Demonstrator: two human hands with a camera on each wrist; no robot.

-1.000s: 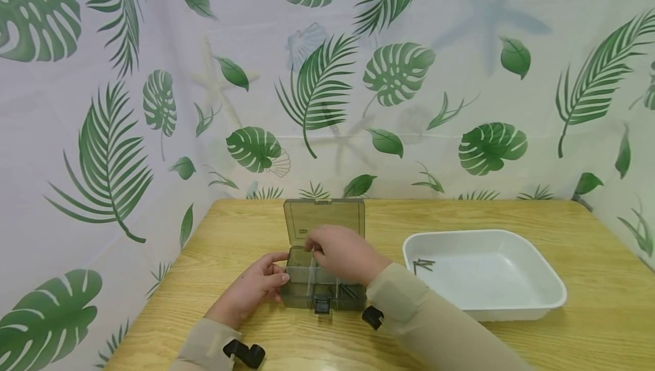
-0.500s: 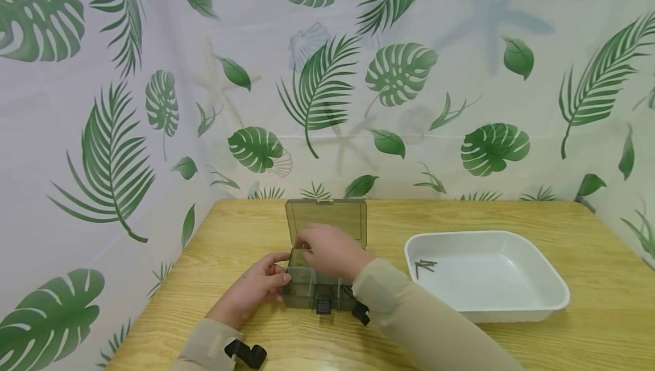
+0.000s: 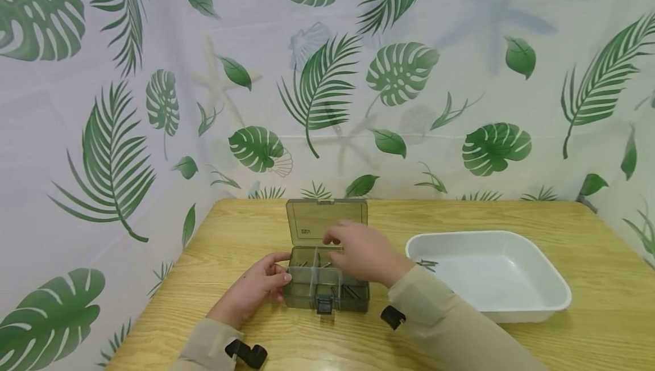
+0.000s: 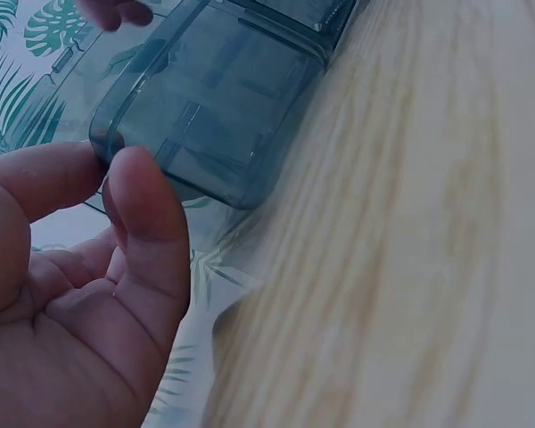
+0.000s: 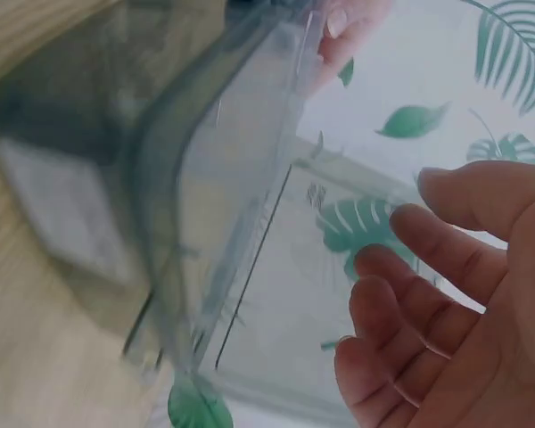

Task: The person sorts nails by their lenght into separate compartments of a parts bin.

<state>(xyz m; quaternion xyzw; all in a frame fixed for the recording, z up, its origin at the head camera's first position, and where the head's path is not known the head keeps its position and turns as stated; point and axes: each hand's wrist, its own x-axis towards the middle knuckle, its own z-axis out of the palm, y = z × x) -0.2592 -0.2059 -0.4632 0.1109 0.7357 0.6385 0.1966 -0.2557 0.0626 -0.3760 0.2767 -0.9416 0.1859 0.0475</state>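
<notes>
A smoky, see-through compartment box (image 3: 299, 299) stands on the table with its lid (image 3: 307, 220) raised at the back. Small screws (image 3: 351, 291) lie in the front right compartment, and a few thin pieces (image 3: 303, 263) in the back ones. My left hand (image 3: 258, 283) grips the box's left side; in the left wrist view its thumb and forefinger meet at the box corner (image 4: 241, 183). Over the back right of the box hovers my right hand (image 3: 360, 251). The right wrist view shows its fingers (image 5: 437, 259) loosely bent, with nothing between them.
To the right stands a white tray (image 3: 542, 309) with several screws (image 3: 428, 263) at its left end, partly behind the right forearm. The wooden table (image 3: 204, 246) meets a leaf-printed cloth (image 3: 409, 178) at the back.
My right hand first moved left over the back left compartment, then back right and away from it, uncovering small pieces there. The left hand stays on the box.
</notes>
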